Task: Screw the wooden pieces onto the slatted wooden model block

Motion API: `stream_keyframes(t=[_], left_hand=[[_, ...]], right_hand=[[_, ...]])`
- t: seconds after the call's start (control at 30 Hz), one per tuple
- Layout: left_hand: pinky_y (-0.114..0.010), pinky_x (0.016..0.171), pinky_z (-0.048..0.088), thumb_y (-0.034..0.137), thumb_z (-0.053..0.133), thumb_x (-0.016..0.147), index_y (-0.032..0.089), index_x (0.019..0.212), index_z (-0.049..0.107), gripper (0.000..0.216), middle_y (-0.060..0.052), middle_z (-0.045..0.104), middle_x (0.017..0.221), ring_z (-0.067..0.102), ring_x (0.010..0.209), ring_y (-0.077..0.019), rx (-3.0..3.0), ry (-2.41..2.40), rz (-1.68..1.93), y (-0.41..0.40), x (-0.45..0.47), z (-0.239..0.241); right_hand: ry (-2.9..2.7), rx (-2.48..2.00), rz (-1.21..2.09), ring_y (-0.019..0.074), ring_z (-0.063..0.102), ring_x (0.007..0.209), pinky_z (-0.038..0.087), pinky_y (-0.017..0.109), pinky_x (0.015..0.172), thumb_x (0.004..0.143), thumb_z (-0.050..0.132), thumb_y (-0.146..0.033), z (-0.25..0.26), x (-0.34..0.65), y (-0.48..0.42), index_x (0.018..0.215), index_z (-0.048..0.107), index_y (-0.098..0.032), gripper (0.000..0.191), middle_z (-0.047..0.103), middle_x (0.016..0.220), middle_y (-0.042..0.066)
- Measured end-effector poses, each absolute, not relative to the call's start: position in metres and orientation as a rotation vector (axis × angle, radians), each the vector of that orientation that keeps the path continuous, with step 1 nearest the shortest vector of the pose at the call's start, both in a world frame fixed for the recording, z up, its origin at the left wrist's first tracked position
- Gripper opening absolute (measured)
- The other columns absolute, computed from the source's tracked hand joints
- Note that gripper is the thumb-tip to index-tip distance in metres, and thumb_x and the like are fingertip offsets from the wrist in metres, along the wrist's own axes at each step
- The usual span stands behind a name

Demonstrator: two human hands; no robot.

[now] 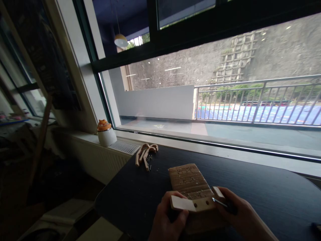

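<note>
My left hand point(170, 214) is closed on the left end of a pale wooden piece point(200, 205) with two dark holes in its middle and angled ends. My right hand point(238, 209) grips a tool with a thin metal shaft point(219, 202) and dark handle, apparently a screwdriver, and also steadies the piece's right end. Its tip points left, close to the right hole. Under and behind the piece lies a worn wooden board point(189, 180), its top marked with many small holes and chips.
Several curved wooden pieces point(144, 154) and loose screws point(149, 159) lie at the far left of the dark table point(260, 187). A pale jar with an orange animal-shaped lid point(106, 134) stands on the sill above a radiator point(107, 165). A large window borders the table's back.
</note>
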State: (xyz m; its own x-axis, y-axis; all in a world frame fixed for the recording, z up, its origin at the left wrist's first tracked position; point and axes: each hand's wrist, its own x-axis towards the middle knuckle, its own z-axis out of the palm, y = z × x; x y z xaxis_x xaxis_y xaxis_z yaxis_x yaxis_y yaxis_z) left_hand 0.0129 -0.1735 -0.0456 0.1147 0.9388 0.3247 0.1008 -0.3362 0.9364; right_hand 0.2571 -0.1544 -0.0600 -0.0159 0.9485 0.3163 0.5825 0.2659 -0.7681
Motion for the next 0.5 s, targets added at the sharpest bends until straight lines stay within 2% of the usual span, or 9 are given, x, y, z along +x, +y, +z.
stream_keyframes(t=[0.1,0.17,0.23,0.3,0.37,0.43,0.5], left_hand=[[-0.025,0.071,0.051,0.047,0.064,0.072,0.02,0.087,0.063,0.031,-0.005,0.07,0.085,0.064,0.076,-0.0195,1.48,1.115,1.405,-0.168,0.015,-0.054],[-0.026,0.073,0.052,0.051,0.065,0.07,0.02,0.087,0.064,0.035,-0.005,0.071,0.087,0.065,0.08,-0.0211,1.344,1.185,1.52,-0.165,0.013,-0.059],[-0.028,0.078,0.053,0.052,0.068,0.068,0.019,0.089,0.064,0.039,-0.006,0.071,0.092,0.066,0.087,-0.0234,1.173,1.251,1.654,-0.162,0.01,-0.061],[-0.031,0.081,0.054,0.054,0.069,0.067,0.018,0.09,0.064,0.043,-0.007,0.071,0.093,0.066,0.09,-0.0251,1.021,1.295,1.742,-0.159,0.005,-0.062],[-0.032,0.081,0.054,0.055,0.071,0.065,0.018,0.09,0.064,0.045,-0.006,0.072,0.092,0.067,0.09,-0.0258,0.929,1.331,1.77,-0.158,0.002,-0.063],[-0.032,0.08,0.055,0.055,0.071,0.064,0.019,0.089,0.065,0.045,-0.005,0.072,0.09,0.067,0.089,-0.0261,0.894,1.36,1.766,-0.157,0.0,-0.064],[-0.032,0.08,0.055,0.055,0.071,0.064,0.02,0.089,0.066,0.044,-0.004,0.072,0.09,0.067,0.089,-0.026,0.869,1.371,1.763,-0.157,-0.001,-0.066]], right_hand=[[-1.724,-1.387,0.667,0.0199,0.065,0.062,0.053,0.024,0.054,0.071,0.063,-0.042,-0.06,0.281,-0.153,0.123,0.056,-0.026,0.055,0.07,0.075,0.002],[-1.668,-1.431,0.63,0.0229,0.067,0.072,0.055,0.025,0.059,0.068,0.066,-0.046,-0.054,0.3,-0.149,0.121,0.058,-0.029,0.057,0.071,0.085,0.005],[-1.644,-1.487,0.604,0.0287,0.067,0.088,0.056,0.027,0.064,0.063,0.068,-0.049,-0.043,0.314,-0.143,0.112,0.064,-0.031,0.053,0.071,0.099,0.008],[-1.719,-1.494,0.625,0.03,0.065,0.094,0.056,0.029,0.071,0.068,0.062,-0.052,-0.03,0.315,-0.137,0.104,0.069,-0.031,0.042,0.07,0.103,0.01],[-1.895,-1.443,0.729,0.0276,0.067,0.085,0.056,0.03,0.071,0.073,0.058,-0.05,-0.017,0.306,-0.132,0.095,0.073,-0.03,0.032,0.071,0.093,0.009],[-2.102,-1.372,0.922,0.0241,0.066,0.075,0.055,0.028,0.064,0.078,0.056,-0.044,-0.008,0.291,-0.132,0.093,0.074,-0.031,0.028,0.071,0.086,0.007],[-2.183,-1.354,0.982,0.0217,0.066,0.071,0.054,0.025,0.061,0.08,0.054,-0.041,-0.006,0.28,-0.134,0.091,0.074,-0.031,0.025,0.07,0.082,0.006]])
